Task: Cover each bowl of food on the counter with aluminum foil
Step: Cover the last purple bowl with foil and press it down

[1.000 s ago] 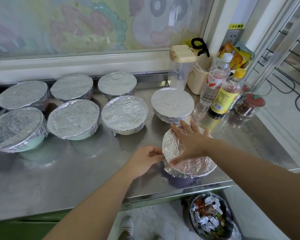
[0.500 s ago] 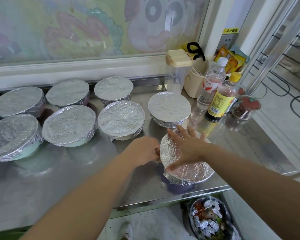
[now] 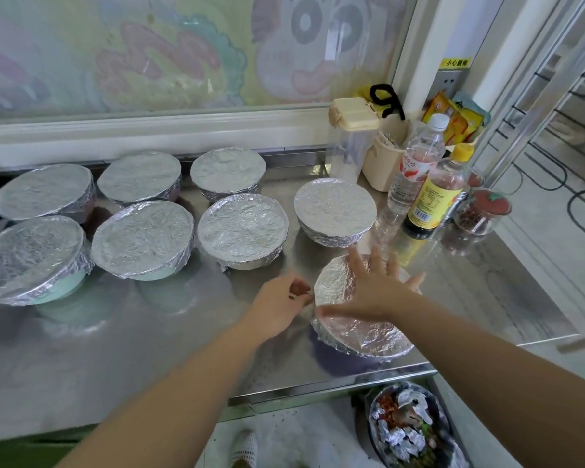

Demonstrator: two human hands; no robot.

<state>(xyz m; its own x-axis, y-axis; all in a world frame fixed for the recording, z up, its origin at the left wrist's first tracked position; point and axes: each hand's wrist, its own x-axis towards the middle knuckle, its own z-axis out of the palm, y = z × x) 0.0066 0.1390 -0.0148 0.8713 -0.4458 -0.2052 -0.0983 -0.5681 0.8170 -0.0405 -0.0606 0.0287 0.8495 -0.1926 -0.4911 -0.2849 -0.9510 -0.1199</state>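
Observation:
A purple bowl covered with foil [image 3: 362, 336] stands near the counter's front edge. My right hand [image 3: 372, 285] lies flat on its foil top, fingers spread. At the bowl's left rim, my left hand [image 3: 281, 298] pinches the foil edge with curled fingers. Several other foil-covered bowls stand behind and to the left: one [image 3: 335, 207] just beyond the right hand, one [image 3: 242, 224] in the middle, one [image 3: 142, 238] left of it, and more toward the far left [image 3: 31, 255].
The steel counter [image 3: 149, 349] ends just in front of the bowl. Two bottles [image 3: 436, 190], a clear canister [image 3: 350, 143], a beige holder and a small jar [image 3: 482, 211] crowd the back right. A bin with foil scraps [image 3: 409, 430] sits on the floor below.
My left hand has stayed at the bowl's left rim, working the foil edge. My right hand remains pressed on the foil top, fingers spread a little wider.

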